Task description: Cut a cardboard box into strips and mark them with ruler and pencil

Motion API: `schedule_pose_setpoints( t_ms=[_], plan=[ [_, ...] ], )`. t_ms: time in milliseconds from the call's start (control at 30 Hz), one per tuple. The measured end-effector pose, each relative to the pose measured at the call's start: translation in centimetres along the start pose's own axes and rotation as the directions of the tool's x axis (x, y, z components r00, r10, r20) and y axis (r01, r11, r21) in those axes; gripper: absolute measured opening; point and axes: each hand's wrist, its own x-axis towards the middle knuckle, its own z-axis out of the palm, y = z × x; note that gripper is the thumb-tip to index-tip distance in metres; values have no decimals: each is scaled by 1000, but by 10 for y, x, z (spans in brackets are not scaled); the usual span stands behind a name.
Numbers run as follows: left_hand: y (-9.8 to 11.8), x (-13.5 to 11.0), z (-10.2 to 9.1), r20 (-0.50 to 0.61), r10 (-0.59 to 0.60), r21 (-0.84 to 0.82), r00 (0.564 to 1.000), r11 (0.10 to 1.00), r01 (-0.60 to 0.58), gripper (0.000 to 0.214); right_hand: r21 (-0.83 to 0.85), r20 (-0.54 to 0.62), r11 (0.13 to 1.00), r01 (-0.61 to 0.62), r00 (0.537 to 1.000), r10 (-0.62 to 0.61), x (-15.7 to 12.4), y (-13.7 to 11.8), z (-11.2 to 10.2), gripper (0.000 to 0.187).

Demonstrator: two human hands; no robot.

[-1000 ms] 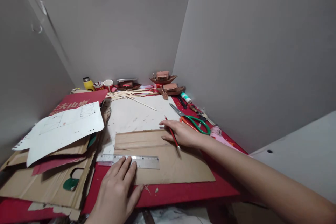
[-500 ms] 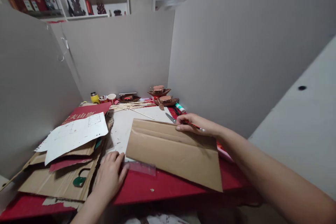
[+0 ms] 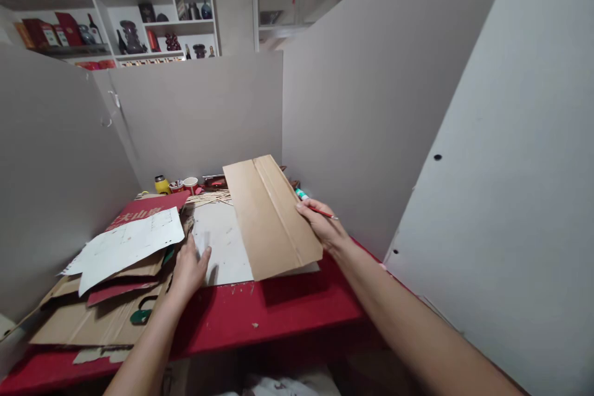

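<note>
My right hand (image 3: 321, 225): pinching cardboard sheet (image 3: 266, 223) by its edge, red pencil (image 3: 327, 213) also held. My left hand (image 3: 187, 265): thumb spread from fingers. Sheet: brown, creased lengthwise, tilted.

Grey partitions (image 3: 357, 99) stand behind and beside a red-covered table (image 3: 288, 322), with a paler panel (image 3: 520, 154), marked by dark round spots (image 3: 437, 157), at right. Above the back partition (image 3: 199, 117), white shelving (image 3: 185, 22) holds bottles (image 3: 94, 29), red boxes (image 3: 68, 28) and dark ornaments (image 3: 131, 37); framed panes (image 3: 320, 5) show to its right.
</note>
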Motion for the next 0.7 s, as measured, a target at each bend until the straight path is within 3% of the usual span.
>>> schedule_pose_setpoints(
  t_ms=[67, 100, 133, 200, 267, 300, 367, 433, 533, 600, 700],
  plan=[
    [12, -13, -1, -79, -21, -211, 997, 977, 4, 67, 21, -6, 1000, -6, 1000, 6, -4, 11, 11, 39],
    [20, -22, -1, -67, -67, -384, 996, 923, 36, 65, 23, -6, 1000, -7, 1000, 7, -7, 15, 18, 39],
    [28, -32, 0, 7, -119, -558, 993, 823, 103, 63, 19, -3, 1000, -4, 1000, 4, -11, 19, 24, 38],
    [44, -50, 1, 302, -155, -761, 940, 555, 336, 58, -12, 19, 1000, 9, 1000, -9, -18, 25, 38, 37],
    [56, -64, 4, 544, -101, -758, 833, 365, 540, 50, -73, 60, 997, 32, 998, -28, -24, 29, 51, 35],
    [60, -68, 5, 602, -80, -741, 795, 316, 593, 44, -115, 84, 992, 47, 996, -37, -26, 30, 55, 35],
    [62, -71, 6, 624, -88, -740, 777, 254, 623, 35, -222, 135, 972, 80, 990, -51, -24, 31, 59, 35],
    [59, -68, 4, 569, -143, -777, 810, 229, 587, 36, -359, 172, 927, 107, 984, -47, -15, 31, 55, 32],
    [49, -59, -1, 426, -208, -843, 880, 262, 470, 44, -594, 203, 795, 124, 979, -2, 4, 31, 46, 22],
    [45, -54, -4, 301, -209, -873, 930, 332, 357, 47, -724, 226, 676, 140, 973, 40, 15, 32, 44, 27],
    [46, -52, -7, 109, -211, -827, 971, 523, 206, 47, -846, 254, 503, 176, 963, 91, 29, 35, 51, 27]
  ],
)
